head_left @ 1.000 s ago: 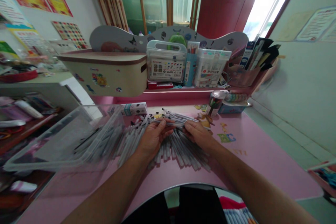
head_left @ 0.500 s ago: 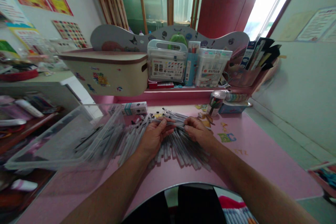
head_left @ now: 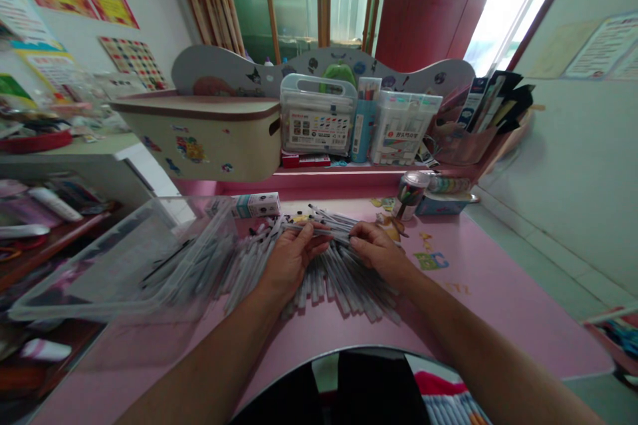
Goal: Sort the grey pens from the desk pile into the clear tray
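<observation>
Many slim, pale, see-through pens (head_left: 343, 285) with dark tips lie fanned out on the pink desk (head_left: 488, 279). Over this pile my left hand (head_left: 289, 262) is closed, thumb against fingers, around a pen (head_left: 321, 232) held sideways. At its other side my right hand (head_left: 376, 252) pinches with thumb and forefinger near the pen's right end. Whether it grips the same pen or another is hard to make out. To the left, a clear plastic bin (head_left: 114, 312) holds more pens and overhangs the desk.
A small white box (head_left: 256, 204) lies behind the pens. At the back right stand a clear jar (head_left: 411, 196) and a blue box (head_left: 443, 204). The raised shelf bears a cream storage bin (head_left: 209, 146), marker cases (head_left: 319, 123) and a pen holder (head_left: 461, 146).
Both hands stay almost in place over the pile. The fingers of my left hand have shifted slightly on the pen.
</observation>
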Action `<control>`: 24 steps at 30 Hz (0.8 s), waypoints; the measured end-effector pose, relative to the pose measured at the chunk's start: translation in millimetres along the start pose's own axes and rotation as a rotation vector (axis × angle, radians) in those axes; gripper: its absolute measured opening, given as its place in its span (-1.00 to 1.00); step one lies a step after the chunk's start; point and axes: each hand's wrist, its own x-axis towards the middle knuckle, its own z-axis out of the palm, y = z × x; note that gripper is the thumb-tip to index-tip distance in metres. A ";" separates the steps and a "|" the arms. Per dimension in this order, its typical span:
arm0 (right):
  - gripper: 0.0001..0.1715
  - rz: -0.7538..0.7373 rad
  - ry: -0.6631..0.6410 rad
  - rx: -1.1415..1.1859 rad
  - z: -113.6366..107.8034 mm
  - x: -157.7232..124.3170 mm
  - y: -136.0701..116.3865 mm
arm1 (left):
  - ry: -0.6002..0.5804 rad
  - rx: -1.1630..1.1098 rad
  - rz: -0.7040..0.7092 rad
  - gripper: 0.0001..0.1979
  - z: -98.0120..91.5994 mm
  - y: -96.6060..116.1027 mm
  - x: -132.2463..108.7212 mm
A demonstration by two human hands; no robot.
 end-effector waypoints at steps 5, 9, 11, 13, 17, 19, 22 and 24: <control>-0.79 0.152 -0.053 0.341 -1.3 -0.7 -6.4 | 0.106 -0.072 0.026 -0.80 -0.3 4.0 0.6; -0.82 0.309 -0.203 0.643 -9.5 -0.5 -8.9 | 0.091 -0.103 0.011 -0.79 -0.5 3.0 1.0; -0.81 0.371 -0.243 0.716 -12.6 -0.5 -9.9 | 0.080 -0.100 0.009 -0.79 0.1 1.9 0.8; -0.79 0.426 -0.264 0.752 -13.5 -0.4 -10.6 | 0.065 -0.084 0.012 -0.77 0.7 1.1 0.3; -0.68 0.488 -0.299 0.759 -10.5 -0.6 -10.5 | 0.023 -0.030 0.014 -0.74 1.0 0.8 -1.4; -0.64 0.499 -0.318 0.729 -8.3 -1.4 -10.0 | 0.010 -0.008 0.017 -0.73 1.2 0.8 -2.4; -0.74 0.465 -0.327 0.637 -6.6 -3.4 -9.4 | 0.002 0.006 0.025 -0.73 2.0 1.0 -3.5; -0.80 0.440 -0.325 0.584 -7.3 -4.4 -9.1 | 0.006 0.000 0.036 -0.75 2.1 2.5 -2.8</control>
